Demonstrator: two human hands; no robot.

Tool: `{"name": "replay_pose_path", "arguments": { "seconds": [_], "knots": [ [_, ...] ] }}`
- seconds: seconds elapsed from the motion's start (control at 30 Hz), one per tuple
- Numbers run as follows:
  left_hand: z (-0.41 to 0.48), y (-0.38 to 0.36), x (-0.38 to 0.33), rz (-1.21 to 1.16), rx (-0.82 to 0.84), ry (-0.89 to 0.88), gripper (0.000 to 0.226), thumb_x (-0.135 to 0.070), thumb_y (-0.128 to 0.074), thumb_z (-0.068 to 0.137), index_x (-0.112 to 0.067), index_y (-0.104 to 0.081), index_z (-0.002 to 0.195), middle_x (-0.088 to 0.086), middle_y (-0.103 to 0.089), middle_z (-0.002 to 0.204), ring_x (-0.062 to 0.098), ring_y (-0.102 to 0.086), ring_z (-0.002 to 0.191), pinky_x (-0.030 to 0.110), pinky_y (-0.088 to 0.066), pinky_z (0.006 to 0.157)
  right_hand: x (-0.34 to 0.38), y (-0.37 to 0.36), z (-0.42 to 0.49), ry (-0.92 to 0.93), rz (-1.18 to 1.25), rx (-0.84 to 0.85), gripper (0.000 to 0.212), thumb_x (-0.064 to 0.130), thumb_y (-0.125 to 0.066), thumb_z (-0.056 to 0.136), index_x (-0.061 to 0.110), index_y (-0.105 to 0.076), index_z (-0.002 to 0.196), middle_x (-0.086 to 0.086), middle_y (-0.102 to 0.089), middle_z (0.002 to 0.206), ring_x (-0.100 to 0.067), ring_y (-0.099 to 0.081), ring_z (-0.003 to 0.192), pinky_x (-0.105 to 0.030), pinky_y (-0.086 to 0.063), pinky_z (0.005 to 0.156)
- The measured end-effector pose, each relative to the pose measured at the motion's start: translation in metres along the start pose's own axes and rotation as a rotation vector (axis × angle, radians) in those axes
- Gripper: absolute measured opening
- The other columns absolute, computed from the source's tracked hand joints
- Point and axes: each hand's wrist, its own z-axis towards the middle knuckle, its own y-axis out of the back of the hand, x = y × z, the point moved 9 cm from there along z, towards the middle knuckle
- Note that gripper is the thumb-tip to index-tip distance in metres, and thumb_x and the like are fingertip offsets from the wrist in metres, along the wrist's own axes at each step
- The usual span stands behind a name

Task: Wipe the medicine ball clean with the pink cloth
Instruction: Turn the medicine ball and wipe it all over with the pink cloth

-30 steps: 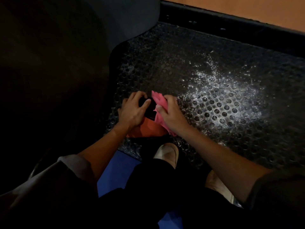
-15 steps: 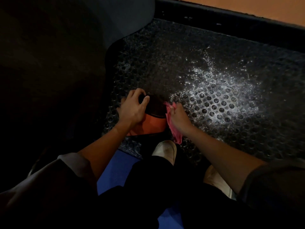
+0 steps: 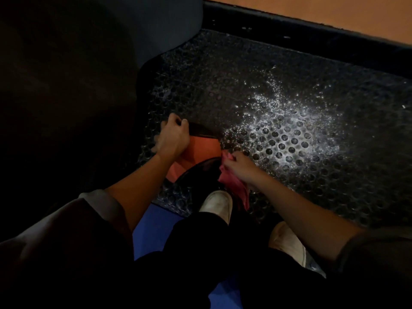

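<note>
I saw the medicine ball point(image 3: 200, 148) on the perforated floor mat point(image 3: 289, 97), just ahead of a shoe point(image 3: 217, 205) | left hand point(image 3: 172, 137) gripped its far side, likely to stop it rolling (round thing) | right hand point(image 3: 239, 167) pinched the pink cloth point(image 3: 236, 192) against its right flank.

Left hand point(image 3: 172, 136) grips medicine ball point(image 3: 201, 148) far side. Right hand point(image 3: 239, 167) pinches pink cloth point(image 3: 234, 186) against near right. Perforated black mat point(image 3: 289, 108) beneath.

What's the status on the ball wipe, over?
Left hand grips medicine ball. Right hand holds pink cloth at ball's right side. White shoe close by its near edge.
</note>
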Motion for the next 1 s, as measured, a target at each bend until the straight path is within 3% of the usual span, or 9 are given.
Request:
{"name": "replay_pose_path", "arguments": {
  "seconds": [0.1, 0.2, 0.27, 0.37, 0.5, 0.63, 0.73, 0.87, 1.0],
  "knots": [
    [-0.003, 0.004, -0.007, 0.022, -0.031, -0.061, 0.031, -0.048, -0.033, 0.099, -0.030, -0.044, 0.122, 0.008, -0.040, 0.139, 0.041, -0.037, 0.128, 0.063, -0.025, 0.104, 0.012, 0.013, -0.005, 0.038, 0.298, -0.108, 0.026, 0.040, -0.054, 0.095, 0.016, -0.048, 0.086, 0.000, -0.051, 0.072, -0.017, -0.050, 0.068, -0.024, -0.040, 0.058],
    [-0.025, -0.005, -0.043, 0.245, -0.015, -0.573, 0.029, -0.047, -0.036, 0.100, -0.038, -0.047, 0.126, -0.008, -0.041, 0.141, 0.027, -0.034, 0.132, 0.059, -0.026, 0.102, 0.036, 0.034, -0.004, 0.087, 0.352, -0.228, 0.021, 0.037, -0.047, 0.098, 0.017, -0.049, 0.104, 0.003, -0.056, 0.087, -0.017, -0.057, 0.083, -0.030, -0.046, 0.074],
    [-0.032, -0.018, -0.047, 0.355, 0.042, -0.711, 0.030, -0.048, -0.036, 0.100, -0.041, -0.050, 0.126, -0.015, -0.044, 0.138, 0.021, -0.037, 0.131, 0.056, -0.032, 0.101, 0.056, 0.034, -0.003, 0.212, 0.279, -0.235, 0.019, 0.029, -0.048, 0.098, 0.015, -0.050, 0.111, -0.002, -0.057, 0.098, -0.017, -0.058, 0.090, -0.029, -0.048, 0.072],
    [-0.024, -0.015, -0.043, 0.318, 0.021, -0.627, 0.027, -0.043, -0.034, 0.102, -0.040, -0.052, 0.122, -0.015, -0.047, 0.134, 0.020, -0.040, 0.126, 0.053, -0.034, 0.096, 0.077, 0.008, -0.013, 0.427, 0.088, -0.198, 0.023, 0.026, -0.056, 0.095, 0.013, -0.047, 0.112, -0.004, -0.049, 0.111, -0.014, -0.054, 0.097, -0.020, -0.044, 0.072],
    [-0.017, -0.010, -0.038, 0.253, 0.010, -0.579, 0.029, -0.038, -0.033, 0.103, -0.035, -0.053, 0.124, -0.010, -0.049, 0.134, 0.024, -0.043, 0.122, 0.050, -0.034, 0.094, 0.085, -0.016, -0.026, 0.686, -0.098, -0.170, 0.014, 0.019, -0.053, 0.096, 0.017, -0.039, 0.097, -0.001, -0.039, 0.104, -0.015, -0.045, 0.091, -0.025, -0.041, 0.076],
    [-0.017, -0.010, -0.040, 0.272, -0.005, -0.558, 0.027, -0.037, -0.035, 0.102, -0.035, -0.054, 0.122, -0.011, -0.049, 0.133, 0.025, -0.042, 0.121, 0.051, -0.034, 0.093, 0.076, 0.003, -0.005, 0.537, -0.020, -0.293, 0.010, 0.019, -0.045, 0.098, 0.016, -0.039, 0.091, -0.003, -0.044, 0.100, -0.019, -0.049, 0.089, -0.036, -0.045, 0.074],
    [-0.018, -0.009, -0.039, 0.263, -0.037, -0.539, 0.025, -0.037, -0.037, 0.101, -0.036, -0.055, 0.119, -0.012, -0.050, 0.131, 0.024, -0.043, 0.119, 0.051, -0.035, 0.093, 0.060, 0.011, 0.018, 0.357, -0.016, -0.256, 0.012, 0.022, -0.043, 0.100, 0.016, -0.041, 0.091, -0.007, -0.049, 0.101, -0.018, -0.051, 0.085, -0.031, -0.040, 0.070],
    [-0.025, -0.009, -0.041, 0.298, -0.066, -0.553, 0.025, -0.038, -0.037, 0.101, -0.036, -0.054, 0.119, -0.013, -0.050, 0.130, 0.022, -0.043, 0.117, 0.051, -0.035, 0.093, 0.068, 0.018, 0.033, 0.354, 0.017, -0.254, 0.012, 0.020, -0.050, 0.096, 0.023, -0.045, 0.086, 0.000, -0.051, 0.087, -0.014, -0.049, 0.072, -0.031, -0.038, 0.063],
    [-0.029, -0.009, -0.041, 0.280, -0.082, -0.523, 0.024, -0.038, -0.036, 0.100, -0.036, -0.053, 0.118, -0.013, -0.050, 0.128, 0.021, -0.042, 0.118, 0.054, -0.034, 0.094, 0.080, 0.016, 0.024, 0.368, -0.020, -0.306, 0.021, 0.037, -0.049, 0.098, 0.018, -0.050, 0.088, -0.002, -0.056, 0.077, -0.019, -0.055, 0.067, -0.035, -0.044, 0.058]
  ]
}}
